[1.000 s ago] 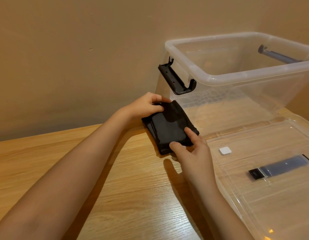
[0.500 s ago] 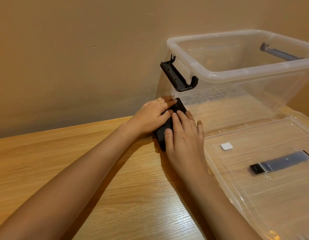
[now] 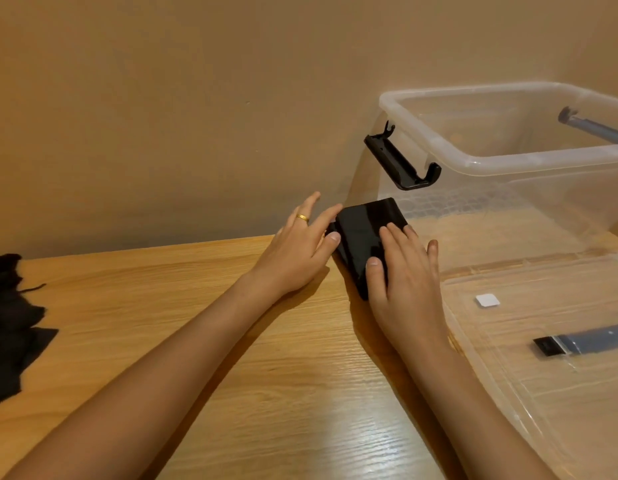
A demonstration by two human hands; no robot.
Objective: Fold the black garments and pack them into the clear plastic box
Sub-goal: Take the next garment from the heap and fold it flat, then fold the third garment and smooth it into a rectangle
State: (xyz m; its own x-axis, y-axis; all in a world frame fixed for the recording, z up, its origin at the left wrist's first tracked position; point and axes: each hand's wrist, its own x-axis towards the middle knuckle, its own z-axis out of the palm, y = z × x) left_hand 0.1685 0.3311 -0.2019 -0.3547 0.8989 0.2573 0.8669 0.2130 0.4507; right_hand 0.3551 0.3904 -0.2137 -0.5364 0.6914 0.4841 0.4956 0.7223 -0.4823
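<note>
A small folded black garment (image 3: 364, 230) lies flat on the wooden table, just left of the clear plastic box (image 3: 480, 164). My right hand (image 3: 403, 282) presses on its near right part with straight fingers. My left hand (image 3: 300, 247), wearing a gold ring, touches the garment's left edge with extended fingers. The box stands open against the wall, and nothing shows inside it. More loose black garments (image 3: 9, 323) lie in a heap at the table's left edge.
The box's clear lid (image 3: 543, 358) lies flat on the table to the right of my right arm, with a dark strip and a small white square on it. Black latch handles (image 3: 401, 161) stick out from the box's ends. A beige wall runs behind the table.
My left hand slid off the top of the garment to its left edge, uncovering more of it. My view shifted left, bringing the black heap into sight.
</note>
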